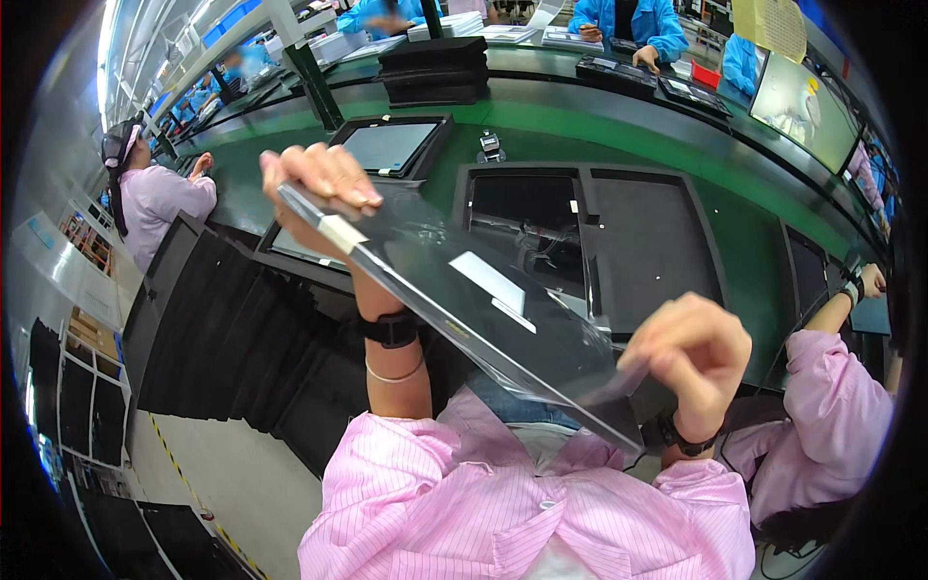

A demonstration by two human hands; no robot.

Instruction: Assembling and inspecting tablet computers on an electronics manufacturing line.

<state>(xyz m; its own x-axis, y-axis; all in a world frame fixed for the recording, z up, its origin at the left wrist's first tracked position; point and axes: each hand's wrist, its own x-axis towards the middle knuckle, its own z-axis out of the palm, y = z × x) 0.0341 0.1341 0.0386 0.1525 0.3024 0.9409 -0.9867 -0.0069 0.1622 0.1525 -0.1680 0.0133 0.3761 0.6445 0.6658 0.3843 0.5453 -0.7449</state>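
Our left hand point(314, 186) has its fingers clamped on one end of a flat black panel point(483, 324). We hold it tilted over the near edge of the table point(742, 242). Clear film point(617, 383) at its other end is pinched by our right hand point(694, 350)'s fingers.

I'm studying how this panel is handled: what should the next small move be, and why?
Probably hold the dark panel steady with the left hand and gently draw the clear film away with the right hand. The left hand grips the panel's upper end, while the right pinches film that appears partly lifted near its lower end.
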